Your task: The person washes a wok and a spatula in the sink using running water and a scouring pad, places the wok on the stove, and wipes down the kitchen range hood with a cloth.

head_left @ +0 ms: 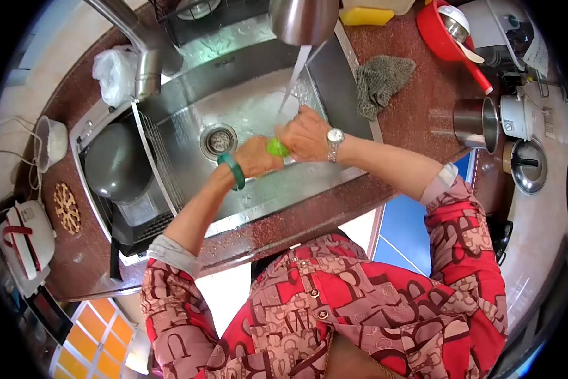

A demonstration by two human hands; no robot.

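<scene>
My left hand (pixel 260 156), with a green bangle at the wrist, is closed over the sink (pixel 249 208). My right hand (pixel 304 135), wearing a metal watch (pixel 335 136), is closed right beside it. Between the two hands shows a small bright green thing (pixel 276 147), gripped by both; its kind is mostly hidden by the fingers. Water (pixel 294 79) runs from the steel faucet (pixel 304 19) down to the fingers of my right hand, where the view is blurred. The drain (pixel 219 142) lies to the left of the hands.
A rack (pixel 150 148) divides the sink; a dark pan (pixel 118 161) sits on its left. A grey cloth (pixel 384 82) lies at the right rim. Farther right are a red strainer (pixel 437 28) and a steel pot (pixel 475 125). A plastic bag (pixel 114 76) stands behind, left.
</scene>
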